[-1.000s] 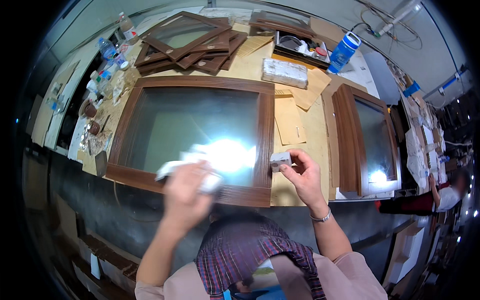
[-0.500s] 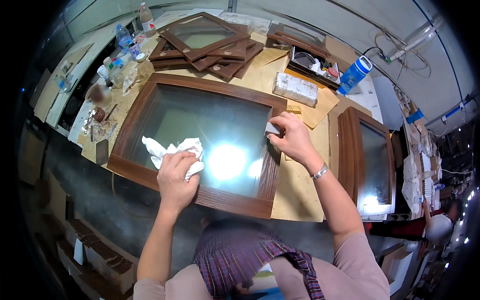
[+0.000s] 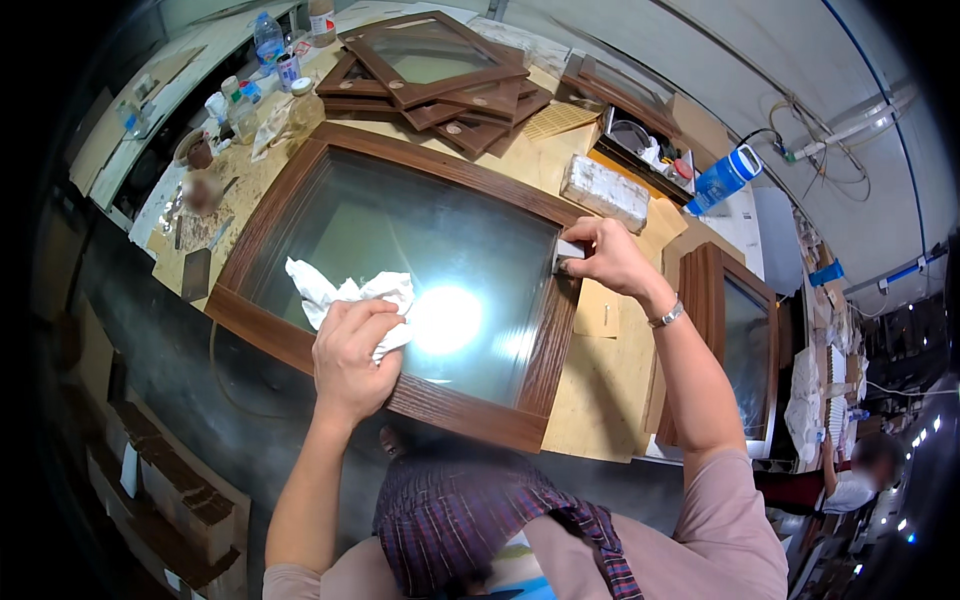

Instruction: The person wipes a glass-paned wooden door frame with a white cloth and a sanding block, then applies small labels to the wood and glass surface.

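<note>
A large brown wooden frame (image 3: 548, 352) with a glass pane (image 3: 420, 240) lies flat on the workbench. My left hand (image 3: 352, 352) presses a crumpled white cloth (image 3: 345, 295) onto the glass near the frame's near edge. My right hand (image 3: 608, 258) holds a small grey block (image 3: 568, 254) against the inner side of the frame's right rail. A bright light glare shows on the glass between the hands.
Several smaller brown frames (image 3: 440, 75) are stacked at the back. A second glazed frame (image 3: 735, 340) lies to the right. A white brick-like block (image 3: 605, 192), a blue bottle (image 3: 722, 178), small bottles (image 3: 262, 60) at the back left, and another person (image 3: 865, 470) at far right.
My right hand moved with the block from the frame's near edge up to its right rail. My left hand slid the cloth across the glass. The view shifted closer over the frame.
</note>
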`<action>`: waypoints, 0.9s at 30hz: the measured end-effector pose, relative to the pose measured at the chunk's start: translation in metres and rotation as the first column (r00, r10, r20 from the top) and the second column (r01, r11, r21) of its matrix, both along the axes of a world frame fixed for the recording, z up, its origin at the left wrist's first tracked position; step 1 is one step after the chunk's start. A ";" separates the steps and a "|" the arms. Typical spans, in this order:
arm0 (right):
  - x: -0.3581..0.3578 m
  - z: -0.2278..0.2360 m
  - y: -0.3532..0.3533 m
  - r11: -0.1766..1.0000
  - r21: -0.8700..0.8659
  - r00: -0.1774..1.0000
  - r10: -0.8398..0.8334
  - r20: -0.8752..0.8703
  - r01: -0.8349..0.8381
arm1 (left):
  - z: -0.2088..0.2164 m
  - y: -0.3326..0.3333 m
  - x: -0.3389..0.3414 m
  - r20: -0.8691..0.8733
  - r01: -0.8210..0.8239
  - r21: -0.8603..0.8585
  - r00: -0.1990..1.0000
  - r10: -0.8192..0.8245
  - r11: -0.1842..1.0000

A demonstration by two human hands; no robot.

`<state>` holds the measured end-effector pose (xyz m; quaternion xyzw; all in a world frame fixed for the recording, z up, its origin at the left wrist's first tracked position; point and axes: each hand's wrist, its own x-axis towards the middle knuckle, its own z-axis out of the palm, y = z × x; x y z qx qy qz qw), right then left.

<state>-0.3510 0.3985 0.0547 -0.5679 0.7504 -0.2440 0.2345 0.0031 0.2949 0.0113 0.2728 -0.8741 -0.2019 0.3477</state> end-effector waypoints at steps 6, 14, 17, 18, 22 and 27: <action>-0.009 -0.015 -0.015 0.961 -0.220 0.971 -0.199 -0.134 0.167 | 0.003 -0.001 -0.004 -0.006 0.021 -0.012 1.000 -0.021 1.000; 0.095 0.017 0.055 0.877 0.076 0.815 0.405 0.415 -0.474 | 0.001 0.001 0.001 -0.014 0.012 0.001 1.000 -0.012 1.000; 0.083 0.007 0.061 0.980 -0.193 0.821 0.156 0.549 -0.057 | 0.003 0.002 -0.001 -0.001 0.020 0.012 1.000 -0.020 1.000; 0.077 0.007 0.055 0.971 -0.200 0.762 0.032 0.646 0.128 | 0.001 0.002 -0.001 -0.011 0.020 0.024 1.000 -0.019 1.000; 0.038 -0.016 0.019 0.857 -0.299 0.815 -0.211 0.541 0.420 | 0.003 -0.008 -0.017 -0.108 0.155 0.203 0.985 -0.135 0.967; 0.020 -0.053 -0.030 0.598 -0.192 0.492 -0.391 0.778 0.778 | 0.021 0.007 -0.135 -0.135 0.387 0.195 0.921 -0.366 0.901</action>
